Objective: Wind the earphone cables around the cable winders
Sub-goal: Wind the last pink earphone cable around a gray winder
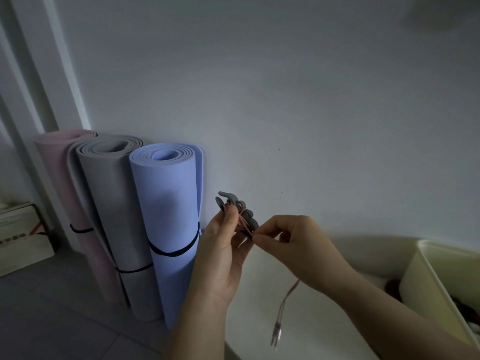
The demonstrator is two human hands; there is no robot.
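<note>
My left hand grips a grey cable winder held up in front of the wall, thumb pressed on its middle. A pink earphone cable is wrapped in several turns around the winder. My right hand pinches the cable right beside the winder's lower end. The cable's loose tail hangs down from under my right hand and ends in two thin earpieces above the white table.
A cream bin stands at the right on the white table, with dark items inside. Three rolled mats, pink, grey and blue, lean upright against the wall at left. Boxes sit on the floor far left.
</note>
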